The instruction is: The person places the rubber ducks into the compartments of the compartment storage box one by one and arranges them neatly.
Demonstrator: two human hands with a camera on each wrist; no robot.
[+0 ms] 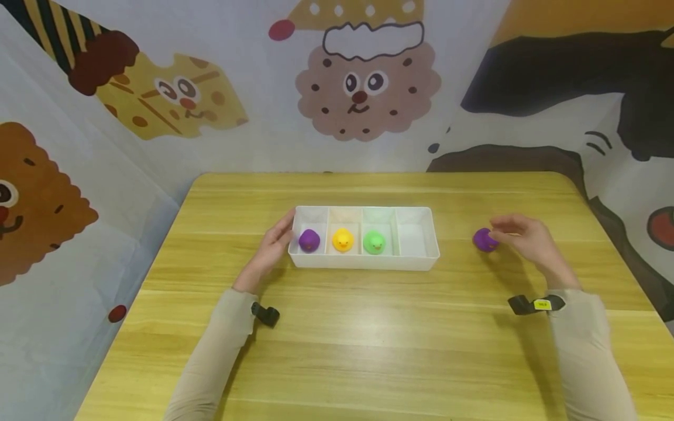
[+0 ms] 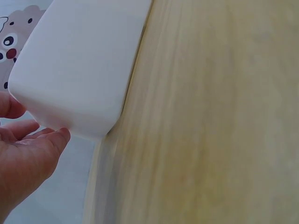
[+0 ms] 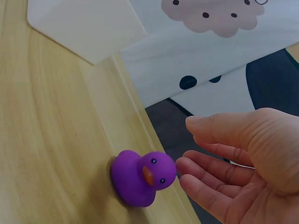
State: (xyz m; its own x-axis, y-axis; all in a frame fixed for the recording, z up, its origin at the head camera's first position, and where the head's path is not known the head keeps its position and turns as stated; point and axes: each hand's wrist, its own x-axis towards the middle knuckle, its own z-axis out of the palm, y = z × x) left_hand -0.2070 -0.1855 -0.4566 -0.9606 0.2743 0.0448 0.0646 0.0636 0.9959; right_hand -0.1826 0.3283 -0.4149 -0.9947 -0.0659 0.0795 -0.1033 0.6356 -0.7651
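A white four-compartment box (image 1: 363, 261) stands on the table. From left to right it holds a purple duck (image 1: 309, 240), a yellow duck (image 1: 343, 240) and a green duck (image 1: 374, 241); the rightmost compartment (image 1: 415, 234) contains nothing. My left hand (image 1: 270, 248) rests against the box's left end wall, its fingertips (image 2: 60, 135) touching the outside. Another purple duck (image 3: 142, 177) sits upright on the table, right of the box. Beside that duck is my right hand (image 1: 526, 238), thumb and fingers spread apart and holding nothing. Whether a fingertip touches the duck I cannot tell.
The wooden table (image 1: 363, 351) has its back edge just behind the box. A cloth printed with cartoon figures (image 1: 363, 93) hangs behind the table. Black straps with small devices are on the left wrist (image 1: 265, 314) and right wrist (image 1: 536, 304).
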